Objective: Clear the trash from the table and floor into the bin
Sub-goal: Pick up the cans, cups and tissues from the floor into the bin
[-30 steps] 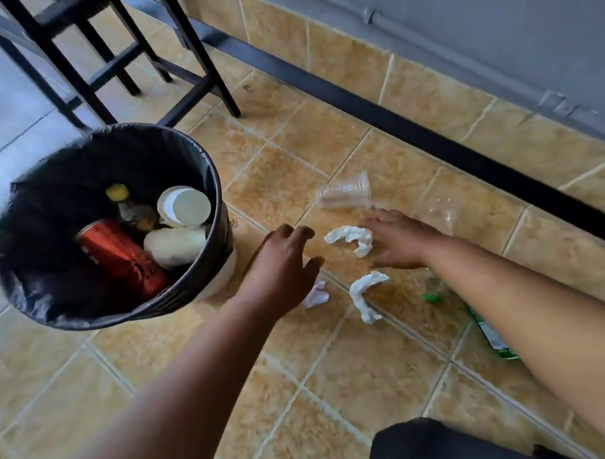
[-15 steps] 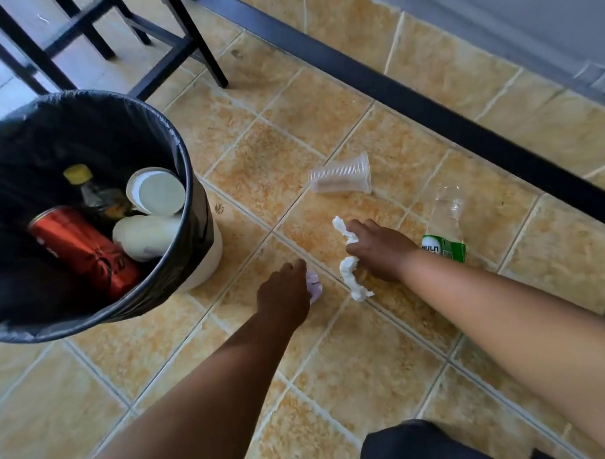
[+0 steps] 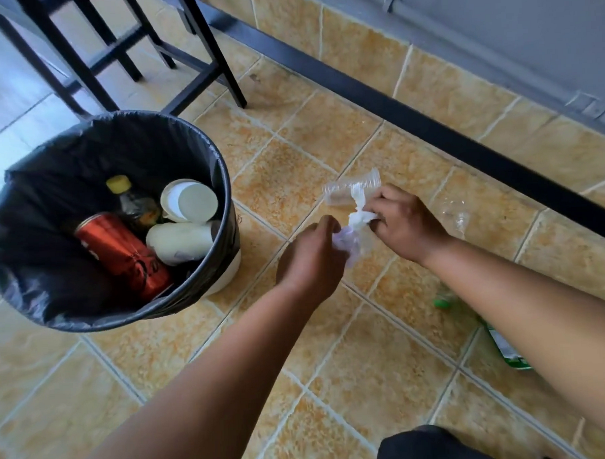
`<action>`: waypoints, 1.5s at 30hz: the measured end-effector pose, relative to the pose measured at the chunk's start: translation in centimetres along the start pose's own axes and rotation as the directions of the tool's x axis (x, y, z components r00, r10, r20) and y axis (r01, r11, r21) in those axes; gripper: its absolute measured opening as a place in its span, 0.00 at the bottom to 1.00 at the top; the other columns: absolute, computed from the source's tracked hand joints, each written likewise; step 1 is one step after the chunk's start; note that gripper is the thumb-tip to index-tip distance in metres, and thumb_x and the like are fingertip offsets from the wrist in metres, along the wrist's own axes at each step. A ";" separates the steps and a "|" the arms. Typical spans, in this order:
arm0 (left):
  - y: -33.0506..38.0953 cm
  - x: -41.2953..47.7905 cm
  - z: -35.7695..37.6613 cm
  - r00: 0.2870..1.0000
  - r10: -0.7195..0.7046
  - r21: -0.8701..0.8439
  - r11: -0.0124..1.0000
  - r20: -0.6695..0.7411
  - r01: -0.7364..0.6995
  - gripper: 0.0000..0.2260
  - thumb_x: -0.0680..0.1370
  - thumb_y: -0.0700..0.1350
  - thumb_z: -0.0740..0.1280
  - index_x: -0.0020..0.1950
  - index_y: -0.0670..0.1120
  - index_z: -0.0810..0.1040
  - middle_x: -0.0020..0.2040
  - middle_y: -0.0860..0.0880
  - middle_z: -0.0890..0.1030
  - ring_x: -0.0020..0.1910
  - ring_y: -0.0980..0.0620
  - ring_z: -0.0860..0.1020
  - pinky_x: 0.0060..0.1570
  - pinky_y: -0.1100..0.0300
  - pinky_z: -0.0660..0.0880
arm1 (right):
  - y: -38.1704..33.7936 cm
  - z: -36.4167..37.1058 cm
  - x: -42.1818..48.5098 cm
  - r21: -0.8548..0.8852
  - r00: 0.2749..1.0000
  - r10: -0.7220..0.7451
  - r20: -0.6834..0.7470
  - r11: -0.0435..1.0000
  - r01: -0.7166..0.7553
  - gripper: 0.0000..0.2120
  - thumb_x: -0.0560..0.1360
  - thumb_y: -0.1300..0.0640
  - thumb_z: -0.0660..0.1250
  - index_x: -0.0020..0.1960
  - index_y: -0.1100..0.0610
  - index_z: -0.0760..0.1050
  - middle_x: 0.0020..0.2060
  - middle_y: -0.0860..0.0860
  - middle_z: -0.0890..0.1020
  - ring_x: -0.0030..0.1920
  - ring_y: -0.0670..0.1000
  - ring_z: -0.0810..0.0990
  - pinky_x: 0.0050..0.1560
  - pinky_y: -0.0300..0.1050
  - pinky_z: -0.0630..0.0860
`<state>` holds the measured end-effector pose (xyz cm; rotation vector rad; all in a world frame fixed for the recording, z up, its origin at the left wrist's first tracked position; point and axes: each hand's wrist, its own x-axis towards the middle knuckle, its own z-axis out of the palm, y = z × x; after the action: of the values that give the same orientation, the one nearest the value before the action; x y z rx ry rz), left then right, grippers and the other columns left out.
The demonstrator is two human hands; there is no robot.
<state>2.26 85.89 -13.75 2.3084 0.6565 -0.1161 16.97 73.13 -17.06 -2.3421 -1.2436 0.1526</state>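
Note:
My left hand [image 3: 310,260] grips a pale lilac crumpled tissue [image 3: 349,243] above the tiled floor. My right hand [image 3: 405,222] pinches white crumpled tissue [image 3: 358,210] right beside it; the two wads touch. A clear plastic cup [image 3: 341,192] lies on its side on the floor just beyond the hands. A clear plastic bottle with a green cap [image 3: 442,301] and green label [image 3: 507,354] lies under my right forearm, mostly hidden. The black-lined bin [image 3: 220,184] stands to the left, holding a red can [image 3: 123,252], a yellow-capped bottle [image 3: 132,201] and white cups [image 3: 190,202].
A black chair frame [image 3: 216,60] stands behind the bin. A dark rail [image 3: 427,125] runs along the tiled wall base at the back. Crumpled clear plastic [image 3: 456,213] lies on the floor right of my right hand. A dark knee [image 3: 435,446] shows at the bottom edge.
Both hands closed on the tissues on the floor and lifted them; the white pieces are now bunched in my right hand and the lilac one in my left.

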 end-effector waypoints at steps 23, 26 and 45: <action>-11.1 -7.5 -21.3 0.805 -0.196 -0.081 0.980 -0.559 0.182 0.11 0.72 0.41 0.71 0.54 0.49 0.81 0.43 0.49 0.81 0.39 0.49 0.78 0.36 0.62 0.72 | -23.8 -1.6 10.0 0.284 0.940 -0.313 -0.133 0.897 0.338 0.05 0.70 0.61 0.73 0.45 0.61 0.84 0.43 0.56 0.83 0.42 0.54 0.81 0.45 0.45 0.78; -12.3 -7.7 -20.8 0.857 -0.273 -0.058 0.959 -0.436 0.276 0.14 0.72 0.43 0.72 0.57 0.50 0.80 0.48 0.49 0.81 0.42 0.51 0.78 0.37 0.61 0.70 | -24.2 -0.4 9.7 0.203 0.938 -0.346 0.021 0.920 0.335 0.10 0.72 0.58 0.70 0.52 0.59 0.83 0.49 0.56 0.82 0.48 0.57 0.81 0.49 0.51 0.79; 0.5 -2.3 -14.4 0.871 0.188 0.051 0.981 -0.453 -0.185 0.19 0.76 0.48 0.72 0.66 0.51 0.76 0.58 0.51 0.81 0.55 0.55 0.78 0.55 0.55 0.78 | -4.1 -8.0 1.4 0.244 0.934 0.356 -0.033 0.909 -0.338 0.12 0.72 0.58 0.72 0.56 0.55 0.82 0.50 0.50 0.84 0.50 0.49 0.81 0.53 0.41 0.76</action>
<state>-0.98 94.29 -2.26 2.4070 0.6526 0.5350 17.23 73.30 -8.01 -2.3130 -0.7169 0.3059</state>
